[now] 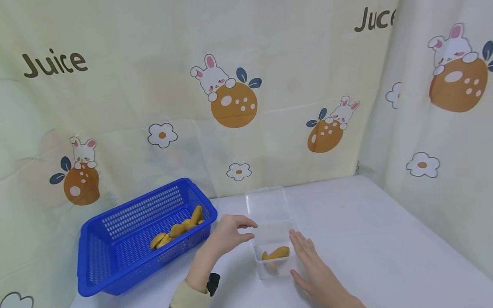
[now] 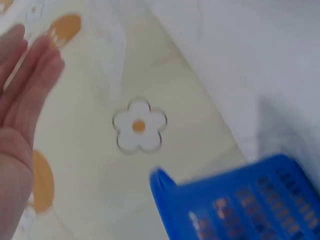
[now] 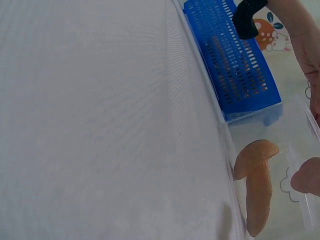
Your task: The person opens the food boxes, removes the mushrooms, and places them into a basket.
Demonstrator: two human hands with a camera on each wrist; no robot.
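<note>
A clear plastic box (image 1: 285, 269) stands on the table with its hinged lid (image 1: 267, 203) tipped back, away from me. One yellow-brown mushroom (image 1: 279, 253) lies inside; the right wrist view shows its cap and stem through the plastic. My left hand (image 1: 231, 233) hovers at the box's left side, thumb and fingers apart and nothing between them. Along the right wall, my right hand (image 1: 313, 265) has its fingers straight, fingertips right at the rim. The right thumb (image 3: 307, 177) shows beside the box in the right wrist view.
A blue perforated basket (image 1: 142, 214) stands left of the box, with several yellow-brown mushrooms (image 1: 177, 231) at its right end. A white cloth covers the table (image 1: 346, 222). Printed curtains (image 1: 277, 141) hang behind it and along the right side. A black band (image 1: 213, 283) circles the left wrist.
</note>
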